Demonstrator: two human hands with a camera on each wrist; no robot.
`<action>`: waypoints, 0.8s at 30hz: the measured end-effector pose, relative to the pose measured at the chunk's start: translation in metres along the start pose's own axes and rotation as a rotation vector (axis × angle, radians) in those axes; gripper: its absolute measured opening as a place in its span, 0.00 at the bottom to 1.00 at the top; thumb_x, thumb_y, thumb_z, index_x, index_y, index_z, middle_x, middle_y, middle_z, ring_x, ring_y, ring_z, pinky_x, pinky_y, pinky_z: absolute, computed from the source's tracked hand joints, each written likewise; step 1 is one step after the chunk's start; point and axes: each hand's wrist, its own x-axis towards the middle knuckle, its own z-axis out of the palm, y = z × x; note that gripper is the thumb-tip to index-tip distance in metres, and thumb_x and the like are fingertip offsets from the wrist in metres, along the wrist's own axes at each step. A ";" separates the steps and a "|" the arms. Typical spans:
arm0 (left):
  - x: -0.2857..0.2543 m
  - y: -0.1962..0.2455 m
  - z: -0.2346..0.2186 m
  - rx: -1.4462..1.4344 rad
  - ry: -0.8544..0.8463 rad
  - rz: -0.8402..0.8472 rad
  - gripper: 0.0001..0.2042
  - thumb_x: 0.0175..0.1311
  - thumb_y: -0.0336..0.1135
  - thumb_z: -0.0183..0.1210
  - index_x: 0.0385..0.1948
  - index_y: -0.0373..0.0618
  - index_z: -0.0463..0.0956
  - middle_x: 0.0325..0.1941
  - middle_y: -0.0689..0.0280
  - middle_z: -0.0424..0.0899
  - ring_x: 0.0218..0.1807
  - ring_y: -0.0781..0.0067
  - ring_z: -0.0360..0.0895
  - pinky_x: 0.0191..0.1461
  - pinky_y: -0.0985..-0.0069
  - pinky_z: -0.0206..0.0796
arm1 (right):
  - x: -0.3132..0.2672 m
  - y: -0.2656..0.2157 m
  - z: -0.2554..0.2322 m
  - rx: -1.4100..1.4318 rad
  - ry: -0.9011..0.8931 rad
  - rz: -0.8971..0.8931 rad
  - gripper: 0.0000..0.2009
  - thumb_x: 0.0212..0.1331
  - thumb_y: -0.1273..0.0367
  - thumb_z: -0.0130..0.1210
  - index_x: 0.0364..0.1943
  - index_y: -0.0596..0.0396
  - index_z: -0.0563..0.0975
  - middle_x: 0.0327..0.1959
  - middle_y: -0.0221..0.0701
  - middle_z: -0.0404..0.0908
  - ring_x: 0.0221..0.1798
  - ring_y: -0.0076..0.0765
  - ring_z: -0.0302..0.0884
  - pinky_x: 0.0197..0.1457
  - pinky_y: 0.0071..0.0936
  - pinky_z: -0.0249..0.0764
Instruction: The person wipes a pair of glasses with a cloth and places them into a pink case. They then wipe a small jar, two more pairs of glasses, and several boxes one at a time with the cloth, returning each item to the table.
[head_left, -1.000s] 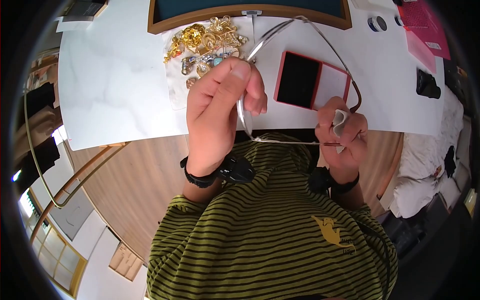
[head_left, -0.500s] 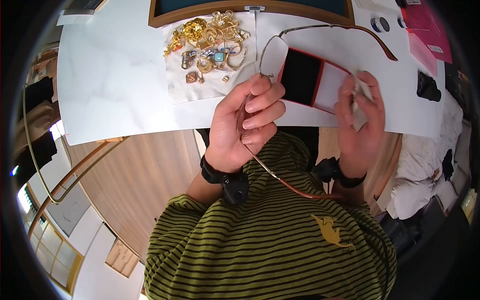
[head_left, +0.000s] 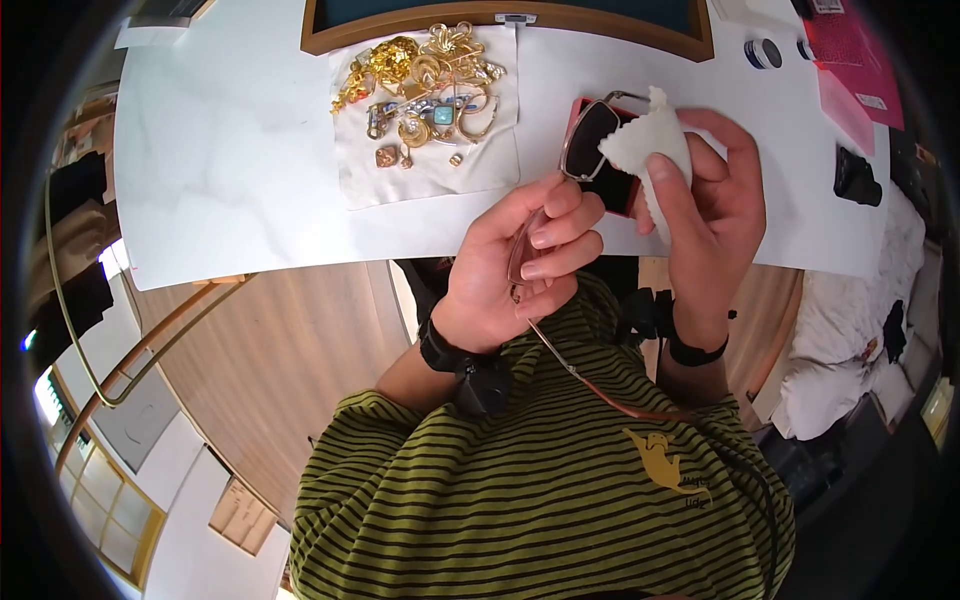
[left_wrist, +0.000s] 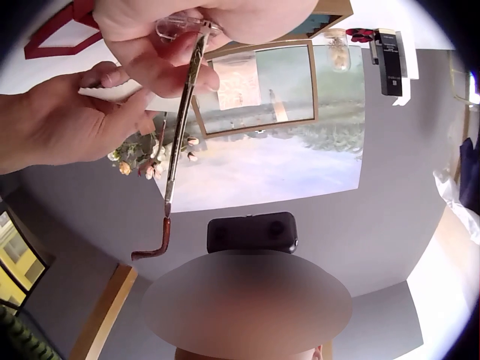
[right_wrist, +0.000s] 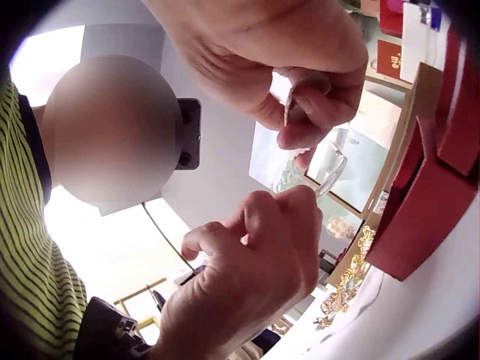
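My left hand grips a pair of eyeglasses by one lens, its fingers curled over the rim. The thin metal frame ends in brown temple tips; one temple hangs down toward the striped shirt, and the other lens points up over the table. My right hand pinches a whitish cloth with a scalloped edge, thumb on top. In the head view the cloth overlaps the edge of the free lens. In the left wrist view, a temple runs down from the gripping fingers.
Behind the glasses lies an open red box with a black insert. Gold jewelry and a turquoise-stone ring sit on a white cloth. A wooden-framed case stands at the back, with a small jar to its right.
My right hand has swung from the temple, away to the right, then back left and up to the free lens with the cloth. My left hand has turned and shifted right, gripping the other lens.
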 end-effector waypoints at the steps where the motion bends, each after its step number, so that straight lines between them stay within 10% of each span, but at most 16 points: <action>1: 0.000 -0.001 0.002 0.048 0.038 -0.013 0.14 0.73 0.41 0.37 0.25 0.48 0.59 0.23 0.73 0.57 0.19 0.84 0.54 0.06 0.88 0.51 | -0.001 0.005 -0.001 -0.058 0.039 -0.024 0.15 0.54 0.81 0.54 0.47 0.63 0.75 0.39 0.33 0.81 0.31 0.20 0.72 0.33 0.18 0.70; 6: -0.001 -0.003 0.008 0.110 0.140 -0.073 0.14 0.72 0.44 0.41 0.25 0.50 0.60 0.20 0.76 0.56 0.18 0.86 0.53 0.06 0.89 0.49 | 0.007 0.015 0.004 -0.413 0.141 -0.360 0.08 0.46 0.82 0.60 0.31 0.59 0.82 0.24 0.29 0.78 0.24 0.20 0.71 0.27 0.18 0.66; 22: 0.003 -0.013 0.013 0.366 0.141 -0.026 0.18 0.72 0.46 0.42 0.23 0.45 0.61 0.23 0.70 0.62 0.15 0.81 0.61 0.04 0.85 0.56 | -0.007 0.010 -0.018 -0.157 -0.122 -0.138 0.04 0.51 0.78 0.56 0.32 0.64 0.77 0.24 0.32 0.77 0.31 0.23 0.70 0.35 0.21 0.65; 24: 0.004 -0.014 0.012 0.380 0.140 -0.029 0.18 0.72 0.46 0.41 0.22 0.46 0.60 0.23 0.70 0.61 0.15 0.82 0.59 0.03 0.86 0.54 | -0.006 0.017 -0.022 0.227 -0.110 -0.176 0.06 0.58 0.75 0.51 0.32 0.65 0.77 0.25 0.36 0.78 0.27 0.23 0.68 0.30 0.21 0.63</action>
